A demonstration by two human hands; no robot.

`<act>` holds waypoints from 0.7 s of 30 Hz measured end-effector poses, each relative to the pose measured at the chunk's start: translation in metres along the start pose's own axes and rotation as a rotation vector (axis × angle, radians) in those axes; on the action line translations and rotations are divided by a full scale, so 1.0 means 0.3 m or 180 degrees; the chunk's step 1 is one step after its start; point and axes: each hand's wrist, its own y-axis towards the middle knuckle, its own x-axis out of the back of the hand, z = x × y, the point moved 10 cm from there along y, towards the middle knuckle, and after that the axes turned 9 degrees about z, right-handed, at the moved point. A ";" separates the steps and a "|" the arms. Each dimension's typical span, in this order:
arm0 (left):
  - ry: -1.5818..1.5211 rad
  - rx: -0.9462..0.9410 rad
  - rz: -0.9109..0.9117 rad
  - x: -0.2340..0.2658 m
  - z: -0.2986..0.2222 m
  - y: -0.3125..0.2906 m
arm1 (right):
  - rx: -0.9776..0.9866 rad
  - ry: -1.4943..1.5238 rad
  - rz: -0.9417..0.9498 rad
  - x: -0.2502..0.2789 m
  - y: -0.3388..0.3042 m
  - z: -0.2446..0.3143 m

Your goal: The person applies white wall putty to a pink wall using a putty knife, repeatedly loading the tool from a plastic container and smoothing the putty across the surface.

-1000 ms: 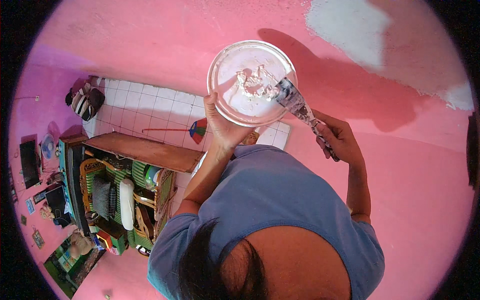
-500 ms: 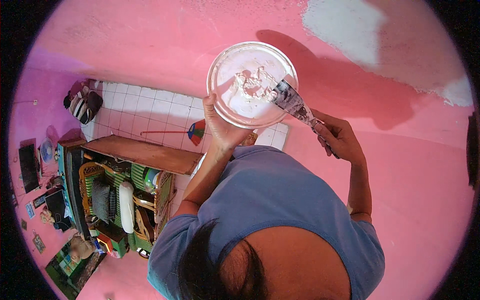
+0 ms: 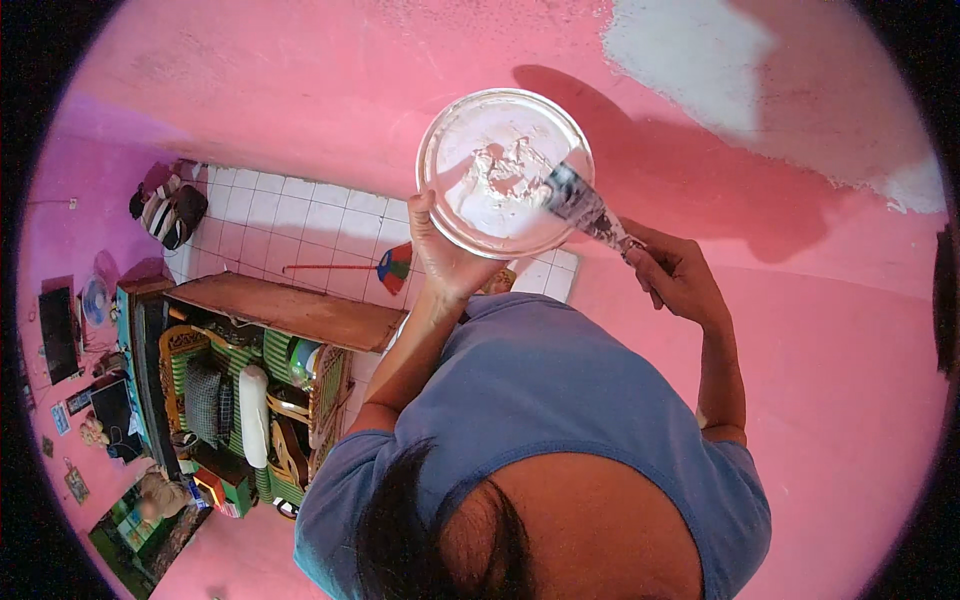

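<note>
My left hand [image 3: 446, 245] grips a round white lid [image 3: 460, 215] from below, its thumb over the rim and the other fingers hidden underneath. Thick whitish putty [image 3: 512, 168] lies in rough ridges at the lid's middle, with a thin smear around it. In my right hand [image 3: 680, 275] is the handle of a putty knife [image 3: 583, 205]. Its wide, paste-smeared blade reaches over the lid's right side, with the tip at the edge of the putty; whether it touches the surface is unclear.
Ahead is a pink wall [image 3: 330, 90] with a whitish patch [image 3: 690, 60] at upper right. At left stand a wooden cabinet [image 3: 290, 308] and a green-striped seat [image 3: 235, 350]. A red-handled broom [image 3: 392, 268] lies near white floor tiles [image 3: 300, 215].
The putty knife has shifted slightly over the lid, and its blade is a little blurred now. The lid has dipped very slightly; my left hand keeps its hold.
</note>
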 end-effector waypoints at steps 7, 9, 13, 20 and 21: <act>0.0005 0.0054 -0.0014 0.015 -0.004 0.002 | -0.0323 0.0000 0.0050 0.074 -0.007 0.040; 0.0112 0.0003 0.0042 0.013 -0.008 0.003 | -0.0506 -0.0219 0.0181 0.076 0.005 0.013; 0.0165 0.0008 -0.0034 0.022 -0.016 -0.004 | -0.0213 0.0210 0.0091 0.051 0.039 0.034; 0.0310 0.0058 -0.0017 0.063 -0.031 -0.031 | 0.0030 -0.0313 -0.0281 0.067 0.045 0.070; 0.0294 0.0096 -0.0033 0.083 -0.031 -0.037 | 0.0022 -0.0300 -0.0278 0.075 0.045 0.065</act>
